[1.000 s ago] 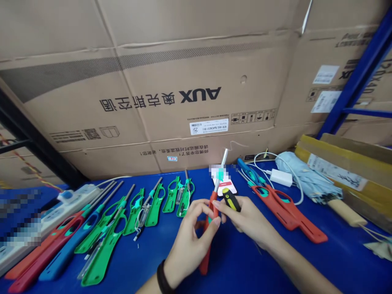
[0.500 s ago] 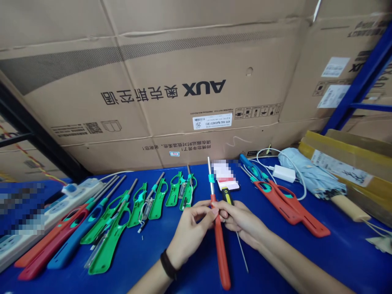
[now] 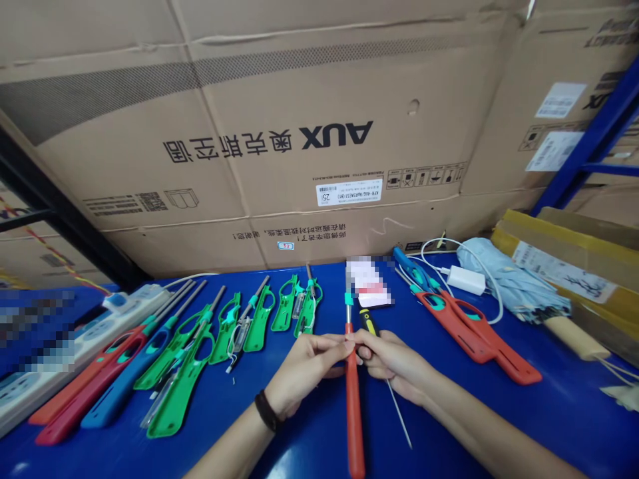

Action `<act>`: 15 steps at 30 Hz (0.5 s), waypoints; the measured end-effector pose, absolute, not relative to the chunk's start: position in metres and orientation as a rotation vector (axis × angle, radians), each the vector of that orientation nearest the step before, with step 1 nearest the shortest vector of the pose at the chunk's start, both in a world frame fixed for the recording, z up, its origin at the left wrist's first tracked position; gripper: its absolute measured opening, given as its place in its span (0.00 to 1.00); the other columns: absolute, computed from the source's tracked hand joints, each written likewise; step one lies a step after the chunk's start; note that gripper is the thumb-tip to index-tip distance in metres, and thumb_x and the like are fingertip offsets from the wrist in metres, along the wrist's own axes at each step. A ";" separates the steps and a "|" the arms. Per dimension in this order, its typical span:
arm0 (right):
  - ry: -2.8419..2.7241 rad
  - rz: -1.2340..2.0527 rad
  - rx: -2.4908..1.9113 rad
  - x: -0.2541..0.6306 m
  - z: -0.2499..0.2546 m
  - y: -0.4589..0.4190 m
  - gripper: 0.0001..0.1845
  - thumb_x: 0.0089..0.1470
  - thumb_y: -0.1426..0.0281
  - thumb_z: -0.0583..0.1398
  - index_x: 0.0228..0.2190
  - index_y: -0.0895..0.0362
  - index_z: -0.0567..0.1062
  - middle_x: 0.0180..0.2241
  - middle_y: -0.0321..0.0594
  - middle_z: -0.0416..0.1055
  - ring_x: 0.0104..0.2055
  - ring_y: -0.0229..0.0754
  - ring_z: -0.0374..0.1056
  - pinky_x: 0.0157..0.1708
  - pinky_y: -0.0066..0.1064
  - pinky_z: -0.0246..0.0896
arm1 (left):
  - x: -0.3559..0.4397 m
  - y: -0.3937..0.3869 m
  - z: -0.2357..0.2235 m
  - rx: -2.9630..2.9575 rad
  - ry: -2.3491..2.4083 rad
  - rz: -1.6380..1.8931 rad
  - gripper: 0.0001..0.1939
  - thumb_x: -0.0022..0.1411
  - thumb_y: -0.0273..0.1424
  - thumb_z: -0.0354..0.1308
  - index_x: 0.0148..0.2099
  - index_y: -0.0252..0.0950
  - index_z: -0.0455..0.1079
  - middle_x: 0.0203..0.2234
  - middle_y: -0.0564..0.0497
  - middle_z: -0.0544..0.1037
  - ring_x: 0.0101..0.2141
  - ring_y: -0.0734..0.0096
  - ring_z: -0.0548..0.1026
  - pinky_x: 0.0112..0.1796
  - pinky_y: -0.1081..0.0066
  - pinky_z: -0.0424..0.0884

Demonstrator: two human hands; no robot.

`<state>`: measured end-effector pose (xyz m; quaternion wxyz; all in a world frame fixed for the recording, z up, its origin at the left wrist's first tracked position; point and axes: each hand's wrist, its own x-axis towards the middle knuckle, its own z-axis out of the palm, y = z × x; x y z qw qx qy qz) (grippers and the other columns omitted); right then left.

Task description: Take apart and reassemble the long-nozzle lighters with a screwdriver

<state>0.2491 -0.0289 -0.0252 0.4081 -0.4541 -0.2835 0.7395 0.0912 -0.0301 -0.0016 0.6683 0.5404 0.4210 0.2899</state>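
A red long-reach lighter [image 3: 354, 412] stands edge-on before me, its metal tube and teal collar pointing away. My left hand [image 3: 312, 366], with a dark band on the wrist, is closed on it, thumb and fingers pinching its upper body. My right hand [image 3: 394, 362] pinches the same spot from the other side. Its curled fingers also hold a screwdriver [image 3: 369, 322] with a black and yellow handle, the thin shaft slanting down toward me. Left of my hands lie opened green lighter shells [image 3: 174, 402] with their inner parts and wires showing.
Red and blue lighters [image 3: 122, 379] lie by a white power strip [image 3: 134, 306] on the left. A phone [image 3: 369, 286] lies behind my hands. To the right are red lighters [image 3: 474, 332], a white charger [image 3: 466, 279] and a folded umbrella [image 3: 514, 279]. A cardboard wall [image 3: 279, 86] closes the back.
The red lighter's near end has swung a little left, so it now points more straight away from me. Both hands keep their hold. The whole view has shifted slightly.
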 end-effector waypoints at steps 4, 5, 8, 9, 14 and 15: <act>-0.665 2.031 -1.126 0.253 -0.020 -0.029 0.08 0.50 0.71 0.60 0.22 0.61 0.68 0.16 0.29 0.61 0.11 0.20 0.41 0.09 0.14 0.32 | 0.093 -0.032 0.004 1.286 0.934 0.650 0.11 0.55 0.33 0.58 0.29 0.34 0.78 0.41 0.46 0.78 0.38 0.65 0.76 0.40 0.68 0.73; -0.649 2.076 -1.123 0.253 -0.019 -0.030 0.08 0.51 0.71 0.58 0.22 0.60 0.68 0.17 0.29 0.62 0.11 0.20 0.40 0.09 0.14 0.32 | 0.094 -0.032 0.005 1.333 0.939 0.676 0.11 0.55 0.32 0.57 0.26 0.33 0.78 0.39 0.46 0.79 0.39 0.63 0.76 0.40 0.67 0.72; -0.617 2.136 -1.114 0.251 -0.017 -0.031 0.11 0.55 0.70 0.55 0.23 0.60 0.67 0.17 0.30 0.62 0.10 0.20 0.40 0.09 0.13 0.31 | 0.092 -0.032 0.005 1.532 0.978 0.748 0.13 0.54 0.27 0.53 0.21 0.36 0.76 0.28 0.48 0.80 0.44 0.60 0.74 0.45 0.65 0.70; -0.618 2.134 -1.109 0.251 -0.017 -0.032 0.11 0.55 0.70 0.55 0.22 0.60 0.67 0.17 0.30 0.62 0.10 0.20 0.40 0.09 0.13 0.31 | 0.092 -0.031 0.005 1.597 0.996 0.756 0.14 0.54 0.26 0.53 0.21 0.37 0.76 0.25 0.49 0.79 0.46 0.61 0.73 0.47 0.64 0.69; -0.684 2.095 -1.084 0.252 -0.017 -0.033 0.10 0.51 0.70 0.58 0.21 0.61 0.68 0.18 0.32 0.64 0.11 0.20 0.42 0.10 0.14 0.31 | 0.088 -0.033 0.008 1.716 1.043 0.744 0.13 0.53 0.23 0.52 0.24 0.37 0.76 0.25 0.50 0.79 0.47 0.61 0.73 0.42 0.66 0.72; -0.699 2.082 -1.083 0.253 -0.017 -0.034 0.09 0.50 0.70 0.58 0.22 0.61 0.69 0.18 0.32 0.65 0.12 0.20 0.42 0.10 0.13 0.31 | 0.088 -0.034 0.008 1.709 1.041 0.741 0.12 0.52 0.24 0.53 0.24 0.37 0.76 0.26 0.49 0.79 0.45 0.61 0.74 0.40 0.67 0.72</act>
